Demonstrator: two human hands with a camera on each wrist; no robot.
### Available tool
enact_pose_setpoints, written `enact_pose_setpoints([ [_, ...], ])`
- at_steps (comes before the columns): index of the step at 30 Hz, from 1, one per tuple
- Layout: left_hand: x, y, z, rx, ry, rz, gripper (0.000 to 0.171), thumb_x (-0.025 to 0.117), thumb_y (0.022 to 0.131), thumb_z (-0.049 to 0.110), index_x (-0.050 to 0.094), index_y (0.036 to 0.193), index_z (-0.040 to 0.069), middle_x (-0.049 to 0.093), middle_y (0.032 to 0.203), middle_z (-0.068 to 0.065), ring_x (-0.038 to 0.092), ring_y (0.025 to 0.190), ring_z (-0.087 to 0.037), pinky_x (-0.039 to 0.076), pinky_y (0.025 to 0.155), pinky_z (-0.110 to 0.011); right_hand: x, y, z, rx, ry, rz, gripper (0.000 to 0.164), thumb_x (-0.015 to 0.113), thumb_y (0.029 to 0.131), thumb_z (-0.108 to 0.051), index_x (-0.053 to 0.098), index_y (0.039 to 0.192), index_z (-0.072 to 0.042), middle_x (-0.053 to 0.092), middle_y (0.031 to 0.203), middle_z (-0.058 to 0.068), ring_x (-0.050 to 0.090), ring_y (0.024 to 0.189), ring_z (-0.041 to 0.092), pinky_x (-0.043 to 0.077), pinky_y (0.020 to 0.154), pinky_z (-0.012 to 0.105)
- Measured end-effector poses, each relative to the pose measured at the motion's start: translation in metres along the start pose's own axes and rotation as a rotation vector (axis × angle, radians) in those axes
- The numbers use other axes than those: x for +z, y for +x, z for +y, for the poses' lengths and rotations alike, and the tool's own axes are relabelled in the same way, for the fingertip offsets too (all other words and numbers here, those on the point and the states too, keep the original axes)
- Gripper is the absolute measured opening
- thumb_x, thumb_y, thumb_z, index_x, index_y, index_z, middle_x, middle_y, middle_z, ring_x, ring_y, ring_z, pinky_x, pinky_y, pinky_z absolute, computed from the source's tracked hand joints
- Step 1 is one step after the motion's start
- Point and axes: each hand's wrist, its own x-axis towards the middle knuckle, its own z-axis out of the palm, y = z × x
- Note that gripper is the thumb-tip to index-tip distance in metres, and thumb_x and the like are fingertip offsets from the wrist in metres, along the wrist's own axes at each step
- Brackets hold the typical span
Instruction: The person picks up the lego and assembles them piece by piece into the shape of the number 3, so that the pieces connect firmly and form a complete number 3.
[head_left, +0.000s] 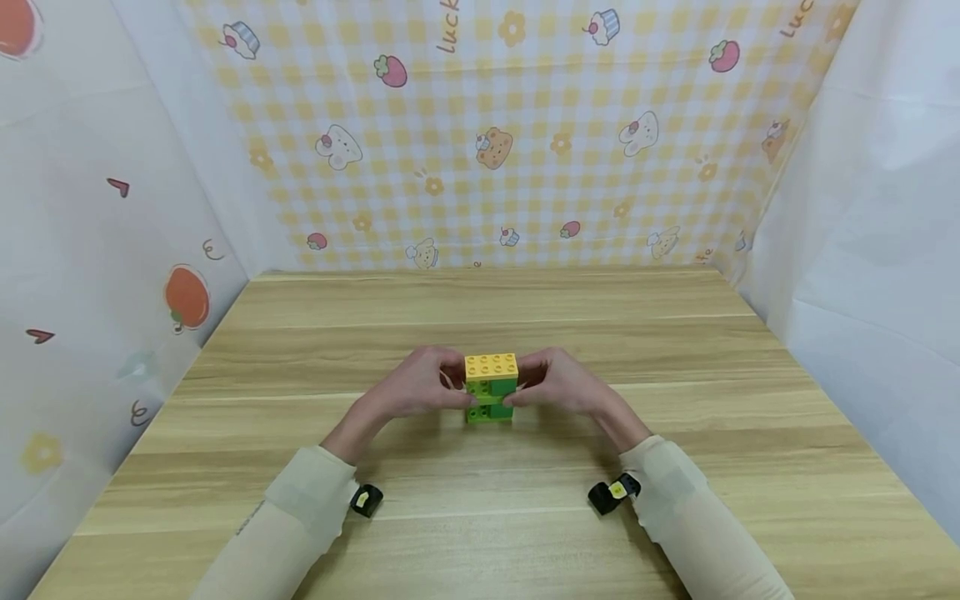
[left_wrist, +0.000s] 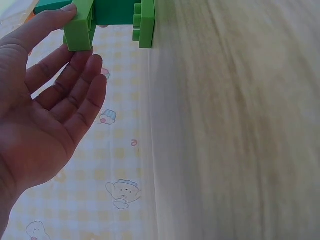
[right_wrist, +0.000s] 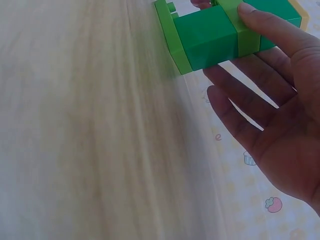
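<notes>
An upright stack of toy building bricks stands on the wooden table, between the two hands. Its top is a yellow studded brick; below it, light green plates alternate with dark green bricks. My left hand pinches the stack from the left, thumb on the near face and fingers behind. From the right, my right hand grips it in the same manner, its thumb on the middle light green plate. Studs show beside the dark green bricks on the left half. The fingers hide parts of the far side.
The wooden table reaches back to a yellow checked cloth with cartoon prints. White cloths hang on the left and right. Small black wrist devices sit at the left cuff and right cuff.
</notes>
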Motion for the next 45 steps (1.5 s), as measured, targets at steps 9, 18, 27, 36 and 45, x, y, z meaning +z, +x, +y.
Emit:
enact_pose_setpoints([
  [9,-0.003,0.001,-0.002,-0.034,-0.083,0.030,0.032,0.084,0.086,0.025,0.076,0.110,0.006,0.076,0.098,-0.004,0.070,0.090,-0.015,0.059,0.085,-0.032,0.000,0.003,-0.005,0.038,0.018,0.030,0.037,0.084,0.091,-0.019,0.077,0.125,-0.008,0.080,0.114,0.006,0.075,0.102,0.018,0.058,0.094,0.033],
  [18,-0.010,0.004,-0.001,-0.061,-0.114,0.047,0.038,0.081,0.092,0.023,0.075,0.123,0.003,0.077,0.107,-0.007,0.072,0.096,-0.016,0.059,0.089,-0.035,0.000,0.007,-0.011,0.060,0.062,0.090,0.039,0.081,0.094,-0.022,0.074,0.128,-0.006,0.080,0.115,0.009,0.075,0.105,0.019,0.059,0.093,0.032],
  [27,-0.016,0.009,0.001,-0.087,-0.123,0.102,0.040,0.075,0.096,0.026,0.073,0.131,0.007,0.076,0.122,-0.010,0.072,0.102,-0.020,0.059,0.086,-0.033,-0.001,0.014,-0.014,0.080,0.196,0.156,0.046,0.077,0.097,-0.021,0.067,0.139,-0.005,0.076,0.126,0.014,0.075,0.114,0.022,0.061,0.095,0.034],
  [36,-0.022,0.014,-0.005,-0.164,-0.202,0.148,0.040,0.071,0.100,0.025,0.070,0.136,0.006,0.073,0.122,-0.013,0.070,0.110,-0.026,0.060,0.090,-0.036,-0.003,0.029,-0.015,0.090,0.253,0.158,0.053,0.071,0.102,-0.019,0.057,0.149,-0.001,0.070,0.138,0.020,0.073,0.119,0.024,0.055,0.105,0.052],
  [45,-0.028,0.020,-0.013,-0.193,-0.258,0.195,0.041,0.071,0.102,0.024,0.069,0.136,0.001,0.073,0.121,-0.018,0.074,0.104,-0.030,0.060,0.094,-0.046,-0.004,0.046,-0.015,0.122,0.317,0.157,0.054,0.068,0.103,-0.015,0.052,0.152,0.002,0.070,0.136,0.023,0.076,0.108,0.019,0.055,0.105,0.054],
])
